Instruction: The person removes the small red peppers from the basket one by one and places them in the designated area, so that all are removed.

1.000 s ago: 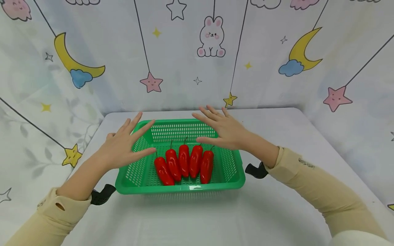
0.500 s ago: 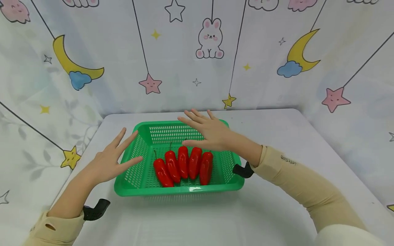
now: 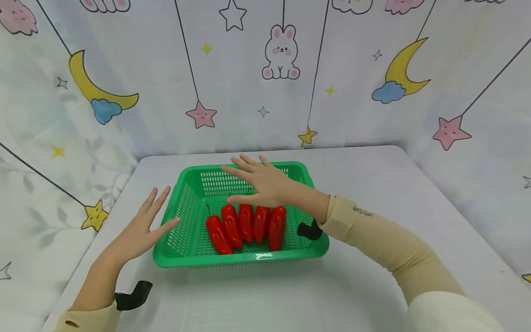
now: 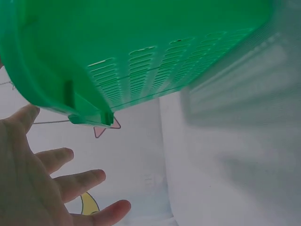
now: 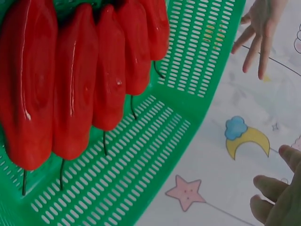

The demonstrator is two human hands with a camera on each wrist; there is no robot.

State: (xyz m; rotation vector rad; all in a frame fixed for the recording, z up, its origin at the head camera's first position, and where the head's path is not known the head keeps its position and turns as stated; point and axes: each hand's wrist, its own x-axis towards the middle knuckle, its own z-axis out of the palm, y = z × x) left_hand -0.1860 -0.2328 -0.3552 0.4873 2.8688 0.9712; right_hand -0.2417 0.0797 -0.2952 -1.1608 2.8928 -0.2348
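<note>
Several red chili peppers (image 3: 232,226) with thin dark stems lie side by side in a green plastic basket (image 3: 240,261). My right hand (image 3: 265,184) hovers over the basket with its fingers spread, covering part of the peppers' stem ends. It holds nothing. To the left of the basket, my left hand (image 3: 134,235) is raised with straight, parted fingers and nothing in it. In the left wrist view the basket's slotted wall (image 4: 150,61) is close beside the left hand (image 4: 51,174). The peppers (image 5: 75,89) fill the left of the right wrist view.
A white table (image 3: 365,184) bears the basket. Behind it hangs a pale curtain (image 3: 244,92) printed with moons, stars and a rabbit. A black wrist mount (image 3: 134,295) sits on the left wrist, another black mount (image 3: 310,230) on the right.
My left hand has moved left and down, away from above the basket's edge. The right hand has shifted left across the basket. The peppers stay in place.
</note>
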